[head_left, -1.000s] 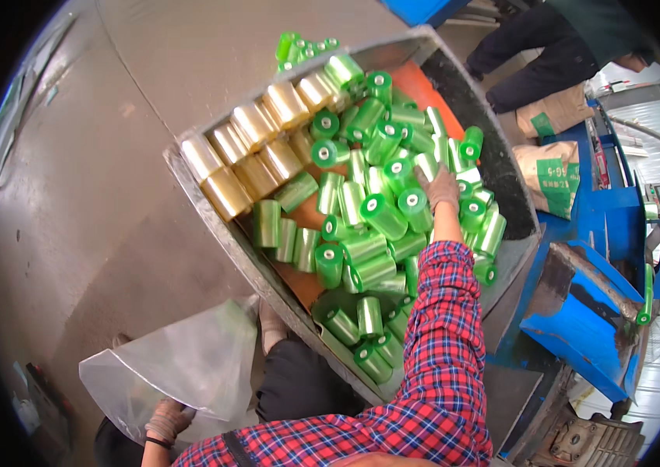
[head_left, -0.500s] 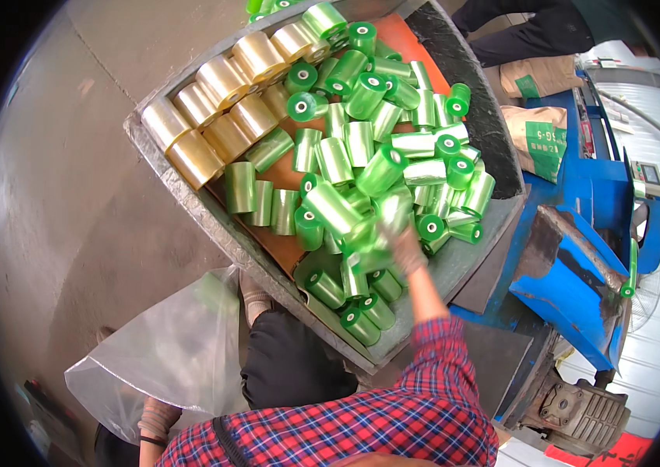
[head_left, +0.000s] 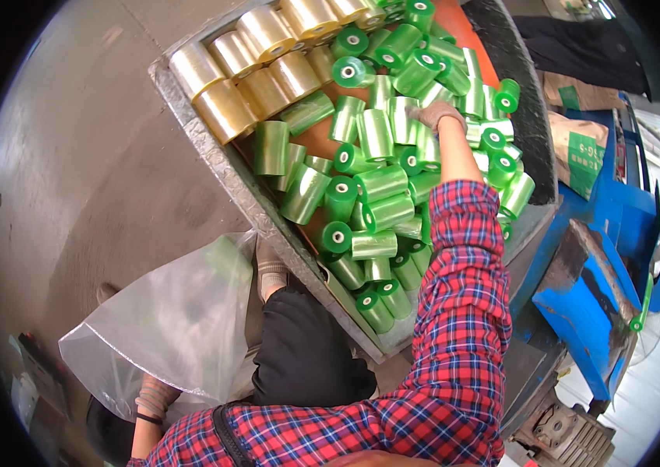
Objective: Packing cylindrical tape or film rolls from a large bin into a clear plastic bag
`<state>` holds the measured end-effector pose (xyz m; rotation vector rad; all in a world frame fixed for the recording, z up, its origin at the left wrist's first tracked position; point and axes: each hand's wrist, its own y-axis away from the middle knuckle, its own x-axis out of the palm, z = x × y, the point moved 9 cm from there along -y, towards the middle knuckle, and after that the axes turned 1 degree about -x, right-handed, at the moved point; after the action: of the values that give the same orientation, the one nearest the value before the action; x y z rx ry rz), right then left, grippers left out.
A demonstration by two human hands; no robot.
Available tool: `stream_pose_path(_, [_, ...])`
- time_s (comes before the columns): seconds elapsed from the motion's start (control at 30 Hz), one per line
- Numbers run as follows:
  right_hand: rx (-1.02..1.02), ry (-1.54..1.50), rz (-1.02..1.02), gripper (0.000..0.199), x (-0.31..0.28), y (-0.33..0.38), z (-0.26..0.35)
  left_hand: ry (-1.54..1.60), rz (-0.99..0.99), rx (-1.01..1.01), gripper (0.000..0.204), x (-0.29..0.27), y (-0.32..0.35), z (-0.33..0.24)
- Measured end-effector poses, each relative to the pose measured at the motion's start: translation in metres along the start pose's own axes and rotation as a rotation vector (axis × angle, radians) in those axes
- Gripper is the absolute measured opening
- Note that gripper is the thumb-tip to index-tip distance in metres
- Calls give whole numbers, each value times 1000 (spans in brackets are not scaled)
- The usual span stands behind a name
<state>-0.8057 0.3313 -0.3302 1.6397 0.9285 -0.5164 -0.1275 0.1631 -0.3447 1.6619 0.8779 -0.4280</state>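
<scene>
While my right hand (head_left: 436,114) closes its gloved fingers over green film rolls (head_left: 380,187) heaped in the grey tray (head_left: 225,167), dozens lie pointing every way, leaving bare orange floor only toward seven yellow rolls (head_left: 267,58); my left hand (head_left: 154,397) pinches a clear bag (head_left: 166,327) below the tray's near rim

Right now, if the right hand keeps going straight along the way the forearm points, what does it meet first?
The gloved right hand already lies on the pile of shiny green film rolls in the grey metal bin. Straight on, it likely meets more green rolls; depth is unclear.
</scene>
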Motion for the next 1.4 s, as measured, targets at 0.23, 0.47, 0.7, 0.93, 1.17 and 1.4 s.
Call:
stream_pose_path(0.23, [21,-123,-39,83,28,4,42,12,5,-49,27,-14,7,9])
stream_pose_path(0.47, [-381,-398,-41,84,31,45,61,26,23,-47,27,-23,-12,8])
stream_pose_path(0.7, [-704,187,-30,76,76,148,159,16,61,-110,27,-28,-1,11])
stream_pose_path(0.93, [-522,75,-530,68,-24,53,160,18,83,-199,28,-54,-18,5])
stream_pose_path(1.17, [-661,-1190,-202,65,31,203,25,233,300,-716,44,-54,48,28])
stream_pose_path(1.4, [-964,-1728,462,60,55,339,21,446,-141,-550,53,-104,68,2])
